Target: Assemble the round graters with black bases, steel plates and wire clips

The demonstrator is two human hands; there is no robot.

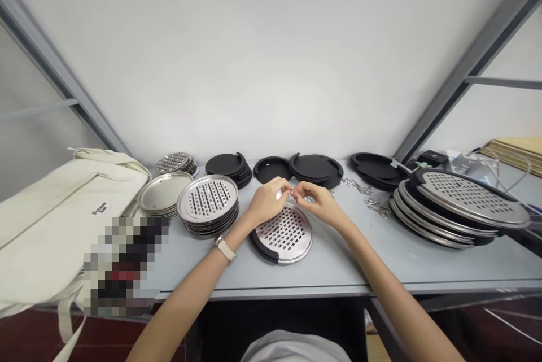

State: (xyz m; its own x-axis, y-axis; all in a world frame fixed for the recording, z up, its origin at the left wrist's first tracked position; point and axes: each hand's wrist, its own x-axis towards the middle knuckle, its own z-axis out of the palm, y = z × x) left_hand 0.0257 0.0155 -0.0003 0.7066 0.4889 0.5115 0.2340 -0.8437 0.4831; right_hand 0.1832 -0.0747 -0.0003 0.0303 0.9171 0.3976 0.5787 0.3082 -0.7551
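Note:
My left hand (267,200) and my right hand (318,200) meet above the far edge of a round perforated steel disc (284,234) seated on a black plastic ring (259,247). Both hands pinch a small shiny metal piece (292,195) between their fingertips; I cannot make out its exact shape. A watch sits on my left wrist (224,248). The disc lies flat on the grey table (347,260) in front of me.
To the left stand a stack of perforated steel discs (207,201), plain steel plates (163,192) and a cream cloth bag (51,209). Black plastic rings (315,167) line the back. Small wire clips (364,188) lie right of centre. A tall pile of assembled discs (457,204) sits far right.

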